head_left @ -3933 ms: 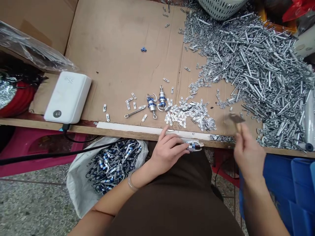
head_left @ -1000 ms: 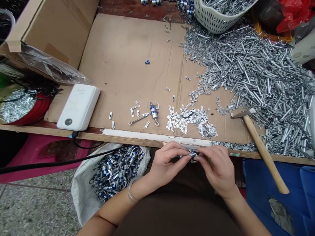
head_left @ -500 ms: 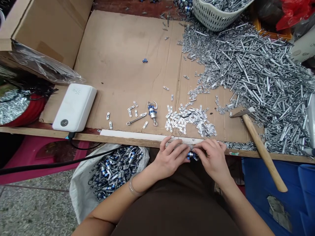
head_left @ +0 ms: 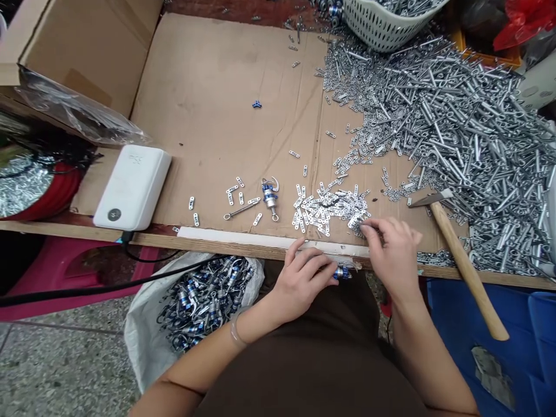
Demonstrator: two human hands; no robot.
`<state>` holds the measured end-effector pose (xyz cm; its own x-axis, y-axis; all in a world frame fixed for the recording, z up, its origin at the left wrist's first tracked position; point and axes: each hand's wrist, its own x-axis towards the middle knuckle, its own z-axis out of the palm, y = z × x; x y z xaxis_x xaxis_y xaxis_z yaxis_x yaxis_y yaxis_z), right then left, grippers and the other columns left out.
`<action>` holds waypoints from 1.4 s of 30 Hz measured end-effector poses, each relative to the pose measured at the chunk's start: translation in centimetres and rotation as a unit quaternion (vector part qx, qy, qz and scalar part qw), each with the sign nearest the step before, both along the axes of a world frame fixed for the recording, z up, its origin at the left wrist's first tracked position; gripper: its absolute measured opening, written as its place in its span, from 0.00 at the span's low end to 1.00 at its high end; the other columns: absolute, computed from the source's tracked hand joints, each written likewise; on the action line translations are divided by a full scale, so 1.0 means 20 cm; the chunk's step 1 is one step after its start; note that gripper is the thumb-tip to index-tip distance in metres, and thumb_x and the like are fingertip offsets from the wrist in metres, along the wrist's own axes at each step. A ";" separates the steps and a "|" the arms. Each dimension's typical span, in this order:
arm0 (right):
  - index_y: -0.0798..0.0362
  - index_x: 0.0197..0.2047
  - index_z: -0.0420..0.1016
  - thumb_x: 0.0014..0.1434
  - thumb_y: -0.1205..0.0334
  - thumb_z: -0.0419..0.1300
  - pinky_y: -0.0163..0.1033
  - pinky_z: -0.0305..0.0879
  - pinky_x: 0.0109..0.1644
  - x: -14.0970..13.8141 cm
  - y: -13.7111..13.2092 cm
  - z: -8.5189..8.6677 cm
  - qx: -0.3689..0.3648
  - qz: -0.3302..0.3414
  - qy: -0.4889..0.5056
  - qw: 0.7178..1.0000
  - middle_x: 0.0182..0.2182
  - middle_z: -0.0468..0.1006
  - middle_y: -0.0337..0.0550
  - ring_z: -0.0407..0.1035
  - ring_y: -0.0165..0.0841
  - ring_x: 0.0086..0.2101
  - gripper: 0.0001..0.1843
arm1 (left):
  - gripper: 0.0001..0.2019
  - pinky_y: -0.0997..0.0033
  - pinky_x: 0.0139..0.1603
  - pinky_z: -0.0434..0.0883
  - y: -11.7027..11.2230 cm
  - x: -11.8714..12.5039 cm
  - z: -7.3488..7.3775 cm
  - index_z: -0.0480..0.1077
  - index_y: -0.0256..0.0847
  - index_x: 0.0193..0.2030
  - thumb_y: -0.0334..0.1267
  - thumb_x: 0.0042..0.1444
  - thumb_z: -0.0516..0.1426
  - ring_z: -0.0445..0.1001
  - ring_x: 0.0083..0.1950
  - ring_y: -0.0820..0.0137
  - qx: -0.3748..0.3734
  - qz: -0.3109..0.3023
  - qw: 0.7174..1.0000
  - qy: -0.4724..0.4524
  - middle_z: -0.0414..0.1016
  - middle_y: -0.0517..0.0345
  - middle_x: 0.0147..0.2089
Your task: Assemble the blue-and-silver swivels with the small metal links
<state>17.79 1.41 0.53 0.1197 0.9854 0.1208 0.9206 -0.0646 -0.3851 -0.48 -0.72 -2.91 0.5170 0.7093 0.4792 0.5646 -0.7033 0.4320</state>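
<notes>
My left hand [head_left: 304, 278] rests at the table's front edge, fingers closed on a small blue and silver fitting [head_left: 343, 272]. My right hand [head_left: 393, 249] reaches onto the cardboard [head_left: 208, 104], its fingertips pinching at the near edge of a pile of small flat metal link plates [head_left: 330, 208]. Whether a plate is between them I cannot make out. A finished blue and silver fitting [head_left: 270, 197] and a thin eye pin [head_left: 241, 209] lie left of the pile. A wooden-handled hammer [head_left: 460, 260] lies to the right of my right hand.
A huge heap of silver metal rods [head_left: 456, 116] covers the right of the table, below a white basket [head_left: 382, 23]. A white box [head_left: 132, 188] sits at the left. A white bag of finished fittings [head_left: 200, 301] hangs under the edge. A blue bin [head_left: 521, 341] stands at the right.
My right hand has left the fitting and moved up and right to the pile of link plates. My left hand stays at the table edge, still holding the fitting. Earlier the hammer was laid down.
</notes>
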 end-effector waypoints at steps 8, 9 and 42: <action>0.50 0.38 0.71 0.61 0.67 0.50 0.38 0.54 0.41 0.03 -0.12 0.06 -0.101 0.282 0.076 0.951 0.33 0.74 0.39 0.62 0.31 0.36 0.09 | 0.05 0.54 0.58 0.62 0.00 -0.01 -0.01 0.69 0.37 0.36 0.34 0.53 0.59 0.73 0.39 0.71 -0.007 -0.029 0.998 -0.052 0.76 0.59 0.34; 0.50 0.37 0.71 0.61 0.68 0.49 0.39 0.53 0.41 0.02 -0.12 0.05 -0.096 0.300 0.049 0.948 0.33 0.74 0.40 0.62 0.32 0.36 0.10 | 0.05 0.54 0.58 0.62 0.00 -0.01 -0.01 0.69 0.38 0.36 0.34 0.53 0.59 0.73 0.39 0.71 -0.006 -0.029 0.998 -0.051 0.76 0.59 0.34; 0.52 0.57 0.60 0.60 0.64 0.47 0.34 0.65 0.28 0.02 -0.37 0.09 -0.040 0.175 -0.057 0.982 0.29 0.75 0.42 0.71 0.32 0.28 0.21 | 0.04 0.49 0.59 0.60 0.01 0.00 0.01 0.69 0.38 0.36 0.34 0.54 0.59 0.73 0.39 0.71 -0.015 -0.030 0.998 -0.052 0.76 0.59 0.33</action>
